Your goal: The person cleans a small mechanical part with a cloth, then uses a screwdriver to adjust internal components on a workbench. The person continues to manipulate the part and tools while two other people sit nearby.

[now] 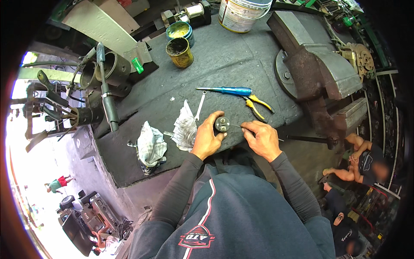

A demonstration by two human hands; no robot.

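My left hand (206, 140) grips a small round dark part (222, 124) with metal pieces on its upper face, holding it near the front edge of the workbench (233, 64). Between the fingers of my right hand (263, 140) is a thin metal tool (235, 125), its tip pointing left at the part. I cannot tell whether the tip touches it. A crumpled white rag (184, 128) lies beside my left hand, with a wrench (201, 105) just beyond. Farther back are a blue screwdriver (233, 90) and yellow-handled pliers (258, 107).
Another rag (151, 144) lies at the left. A large vise (310, 71) stands at the right, its handle (308, 139) sticking out. At the back are a yellow can (180, 54), a blue tub (180, 31) and a white bucket (241, 17). People (364, 159) sit at the lower right.
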